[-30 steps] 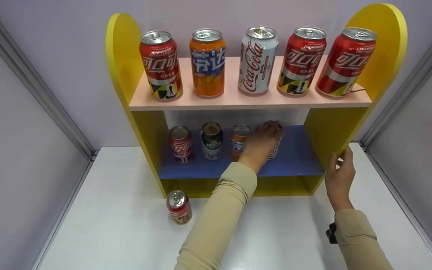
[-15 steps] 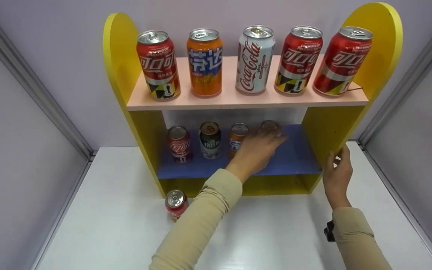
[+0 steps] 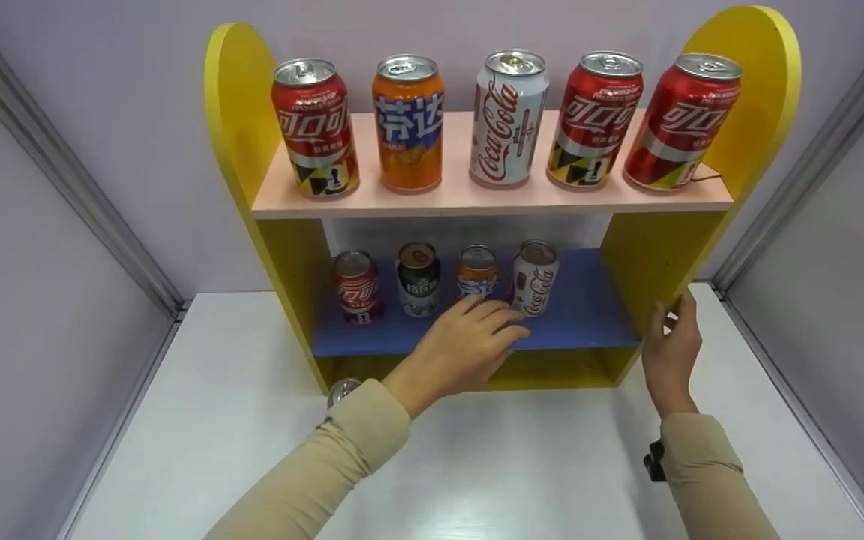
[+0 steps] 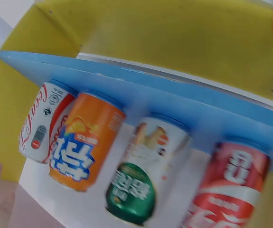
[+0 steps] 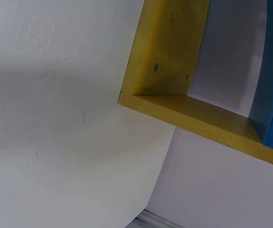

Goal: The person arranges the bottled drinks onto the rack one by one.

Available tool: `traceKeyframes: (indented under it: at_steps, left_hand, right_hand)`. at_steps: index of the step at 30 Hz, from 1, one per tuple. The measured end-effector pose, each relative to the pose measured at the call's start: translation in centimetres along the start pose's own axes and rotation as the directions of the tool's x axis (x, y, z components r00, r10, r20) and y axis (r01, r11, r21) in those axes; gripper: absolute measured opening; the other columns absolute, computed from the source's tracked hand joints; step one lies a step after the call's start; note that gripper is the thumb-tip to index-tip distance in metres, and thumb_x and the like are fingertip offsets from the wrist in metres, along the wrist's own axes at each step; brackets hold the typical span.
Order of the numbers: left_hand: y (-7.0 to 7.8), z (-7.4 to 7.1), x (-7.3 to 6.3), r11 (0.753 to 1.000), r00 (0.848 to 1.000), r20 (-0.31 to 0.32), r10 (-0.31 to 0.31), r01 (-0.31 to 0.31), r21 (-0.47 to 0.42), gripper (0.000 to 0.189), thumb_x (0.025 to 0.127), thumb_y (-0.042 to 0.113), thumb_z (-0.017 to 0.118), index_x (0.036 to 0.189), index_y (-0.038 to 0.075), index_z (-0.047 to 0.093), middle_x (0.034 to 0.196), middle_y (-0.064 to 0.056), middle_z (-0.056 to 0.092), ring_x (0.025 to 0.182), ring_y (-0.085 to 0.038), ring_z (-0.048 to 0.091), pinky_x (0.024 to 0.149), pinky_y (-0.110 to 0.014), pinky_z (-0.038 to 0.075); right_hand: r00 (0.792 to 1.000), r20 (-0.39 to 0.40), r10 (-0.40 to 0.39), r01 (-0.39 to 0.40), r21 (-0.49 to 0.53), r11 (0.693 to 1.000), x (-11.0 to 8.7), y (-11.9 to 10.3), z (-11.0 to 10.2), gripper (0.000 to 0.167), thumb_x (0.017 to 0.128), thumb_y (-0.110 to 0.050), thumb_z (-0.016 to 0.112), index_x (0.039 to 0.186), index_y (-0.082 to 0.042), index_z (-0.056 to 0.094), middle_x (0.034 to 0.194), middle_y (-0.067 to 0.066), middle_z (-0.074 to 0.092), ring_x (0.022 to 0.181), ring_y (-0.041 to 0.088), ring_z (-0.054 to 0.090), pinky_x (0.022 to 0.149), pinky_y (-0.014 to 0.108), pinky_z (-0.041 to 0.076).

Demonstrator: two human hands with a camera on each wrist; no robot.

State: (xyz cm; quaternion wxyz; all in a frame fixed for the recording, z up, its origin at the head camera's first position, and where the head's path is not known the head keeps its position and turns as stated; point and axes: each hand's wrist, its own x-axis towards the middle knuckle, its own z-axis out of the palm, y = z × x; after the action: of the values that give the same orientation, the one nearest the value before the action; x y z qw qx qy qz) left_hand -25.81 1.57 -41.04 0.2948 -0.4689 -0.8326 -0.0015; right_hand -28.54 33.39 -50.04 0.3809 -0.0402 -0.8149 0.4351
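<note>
My left hand is in front of the lower blue shelf, with nothing in it, its fingers loosely bent. Just beyond its fingertips stands a white Coca-Cola can, upright. To the left of that can are an orange Fanta can, a green-and-white can and a red Coca-Cola can. The left wrist view shows this same row upside down. At the right side panel of the shelf unit, my right hand holds the panel's front edge with thumb and fingers.
On the pink upper shelf several cans stand in a row, among them a white Coca-Cola can. Another can is on the white table by the unit's left front, mostly hidden by my left sleeve. Grey walls flank the table.
My left hand has let go of the white Coca-Cola can and drawn back toward me and to the left. The can stays on the blue shelf. My right hand keeps its place.
</note>
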Motion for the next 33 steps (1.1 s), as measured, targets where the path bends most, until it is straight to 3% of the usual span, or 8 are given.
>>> traceKeyframes:
  at_steps: [4, 10, 21, 25, 29, 33]
  left_hand:
    - [-0.8, -1.2, -2.2, 1.0, 1.0, 0.01, 0.012, -0.012, -0.009, 0.02, 0.097, 0.028, 0.065, 0.115, 0.021, 0.07, 0.117, 0.005, 0.068, 0.112, -0.014, 0.06, 0.102, -0.031, 0.047]
    - [-1.6, -2.3, -5.6, 0.997, 0.998, 0.06, -0.024, 0.029, -0.077, 0.02, 0.097, 0.03, 0.065, 0.113, 0.019, 0.071, 0.112, 0.004, 0.069, 0.109, -0.015, 0.061, 0.1, -0.031, 0.048]
    - [-2.5, -1.7, -12.5, 0.983, 0.988, 0.06, -0.142, 0.148, -0.11, 0.021, 0.089, 0.029, 0.075, 0.107, 0.018, 0.072, 0.106, 0.002, 0.07, 0.099, -0.018, 0.064, 0.088, -0.033, 0.053]
    - [-2.9, -1.8, -14.5, 0.97, 0.975, 0.106, -0.195, 0.208, -0.128, 0.023, 0.088, 0.028, 0.077, 0.108, 0.018, 0.071, 0.109, 0.002, 0.068, 0.103, -0.019, 0.063, 0.09, -0.035, 0.053]
    - [-3.2, -1.8, -15.9, 0.953, 0.953, 0.179, -0.242, 0.269, -0.141, 0.024, 0.089, 0.027, 0.075, 0.111, 0.017, 0.071, 0.114, 0.001, 0.067, 0.109, -0.02, 0.06, 0.095, -0.038, 0.05]
    - [-3.2, -1.3, -17.5, 0.935, 0.934, 0.213, -0.288, 0.322, -0.147, 0.033, 0.085, 0.027, 0.079, 0.114, 0.016, 0.069, 0.122, -0.001, 0.065, 0.116, -0.022, 0.057, 0.098, -0.041, 0.049]
  right_hand:
    - [1.0, 0.003, 0.001, -0.001, 0.001, 1.0, 0.0, 0.0, 0.0, 0.04, 0.105, -0.012, 0.047, 0.143, 0.001, 0.042, 0.123, 0.021, 0.058, 0.111, 0.027, 0.056, 0.084, 0.016, 0.042]
    - [1.0, 0.007, 0.01, -0.01, -0.002, 1.0, -0.1, -0.1, 0.0, 0.041, 0.106, -0.014, 0.046, 0.145, -0.001, 0.041, 0.124, 0.02, 0.058, 0.112, 0.028, 0.056, 0.084, 0.016, 0.043]
    - [1.0, 0.0, -0.002, 0.002, 0.003, 1.0, -0.1, 0.0, 0.0, 0.04, 0.105, -0.012, 0.047, 0.143, 0.0, 0.043, 0.121, 0.021, 0.058, 0.11, 0.028, 0.057, 0.082, 0.016, 0.042]
    - [1.0, 0.002, 0.014, -0.014, 0.007, 1.0, -0.1, 0.0, 0.0, 0.039, 0.105, -0.011, 0.047, 0.142, 0.001, 0.044, 0.121, 0.022, 0.059, 0.109, 0.027, 0.057, 0.081, 0.016, 0.042]
    - [1.0, -0.002, 0.008, -0.008, 0.012, 1.0, 0.0, -0.1, 0.0, 0.039, 0.104, -0.01, 0.048, 0.141, 0.001, 0.044, 0.121, 0.023, 0.059, 0.109, 0.026, 0.057, 0.081, 0.016, 0.042]
    - [1.0, 0.0, 0.014, -0.014, 0.014, 1.0, 0.0, 0.0, 0.0, 0.039, 0.105, -0.011, 0.047, 0.142, 0.001, 0.044, 0.121, 0.022, 0.059, 0.109, 0.026, 0.057, 0.081, 0.016, 0.042]
